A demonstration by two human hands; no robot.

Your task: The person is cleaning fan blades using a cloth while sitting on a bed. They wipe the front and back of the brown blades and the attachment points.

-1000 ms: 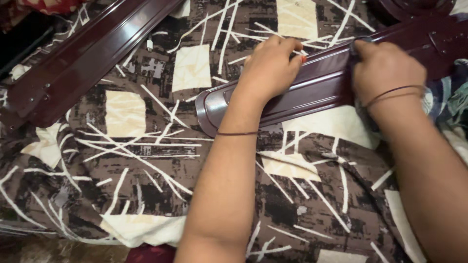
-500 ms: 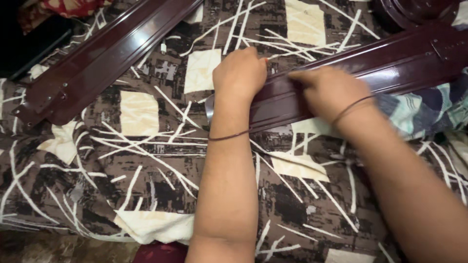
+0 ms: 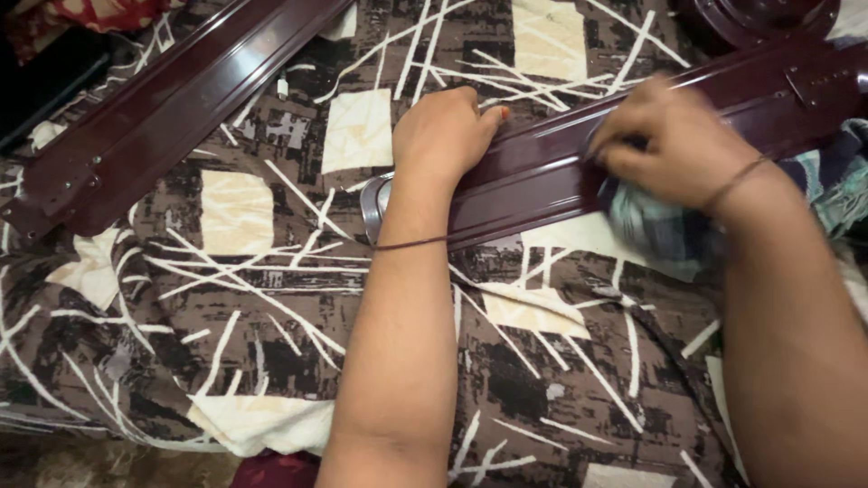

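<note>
A long glossy maroon fan blade (image 3: 542, 163) lies across a patterned brown, black and cream bedspread (image 3: 244, 298). My left hand (image 3: 443, 136) presses down on the blade near its rounded near end, fingers curled over its far edge. My right hand (image 3: 674, 145) sits further right on the blade, gripping a bunched blue-green checked cloth (image 3: 660, 226) against the surface; the hand is slightly blurred. Thin thread bands circle both wrists.
A second maroon fan blade (image 3: 172, 108) lies diagonally at the upper left with its bracket end near the left edge. A round maroon fan housing (image 3: 768, 18) shows at the top right. More checked cloth (image 3: 841, 181) lies at the right edge.
My right hand slid left along the blade to meet my left hand, then moved back right with the cloth. My left hand stayed pressing on the blade's end.
</note>
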